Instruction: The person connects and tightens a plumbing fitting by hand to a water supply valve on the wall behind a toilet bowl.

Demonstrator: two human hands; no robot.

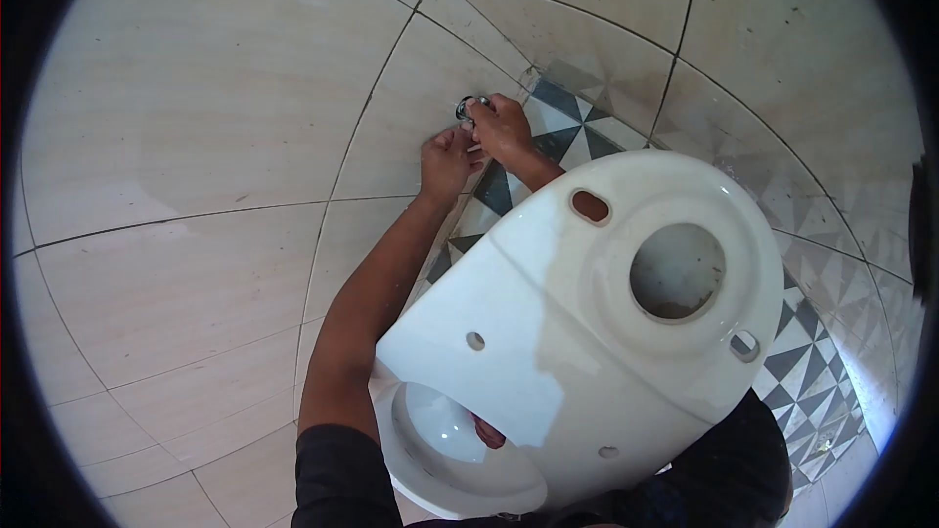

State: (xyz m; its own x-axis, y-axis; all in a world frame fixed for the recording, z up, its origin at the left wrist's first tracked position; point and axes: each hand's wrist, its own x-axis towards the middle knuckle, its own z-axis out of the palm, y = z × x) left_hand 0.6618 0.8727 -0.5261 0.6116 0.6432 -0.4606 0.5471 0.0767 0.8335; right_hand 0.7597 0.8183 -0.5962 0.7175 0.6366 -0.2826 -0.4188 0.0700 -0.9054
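Observation:
Low on the tiled wall, a small chrome fitting (465,109), which looks like a water valve, sticks out near the floor corner. My right hand (505,131) is closed around it, its forearm passing behind the white ceramic toilet (548,332). Just below and to the left, my left hand (450,164) has its fingers curled up to the fitting's underside. What lies between those fingertips is too small to make out. The toilet fills the lower middle, with a large round hole and slots in its top and a rounded bowl (440,440) at its lower left.
Large beige tiles (196,88) cover the walls on the left and behind. Grey and white patterned floor tiles (802,352) show around the toilet. A reddish-brown shape (488,431) appears at the bowl opening. My dark clothing (342,474) is at the bottom.

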